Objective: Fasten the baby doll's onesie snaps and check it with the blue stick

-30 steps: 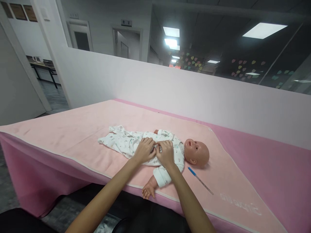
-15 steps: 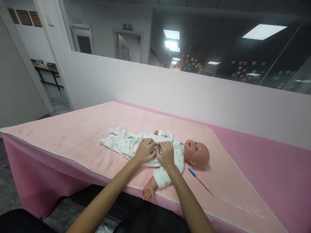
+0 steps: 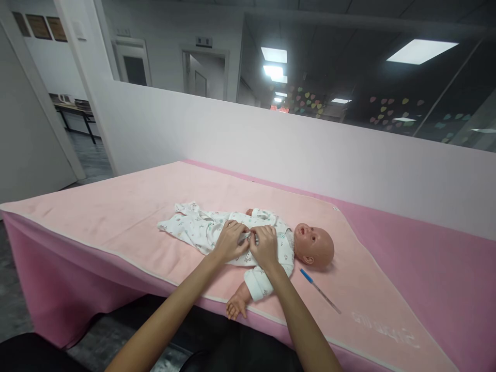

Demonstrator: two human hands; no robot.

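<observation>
A baby doll lies on its back across the pink cloth, its head to the right. It wears a white patterned romper. Over the doll's chest, my left hand pinches a bit of the romper's fabric between thumb and fingers. Close beside it, my right hand also has its fingertips closed on the romper's front. The fingertips of both hands nearly meet, and whatever small fastening lies between them is too small to make out. The doll's near arm sticks out toward me, under my right forearm.
A pen with a blue cap lies right of the doll's near shoulder. The pale pink cloth covers a table draped in darker pink. A white wall with dark glass above stands behind it.
Both hands stay at the same spot on the romper. Their fingertips have shifted only slightly, and a little more white fabric shows between them. The doll and pen have not moved.
</observation>
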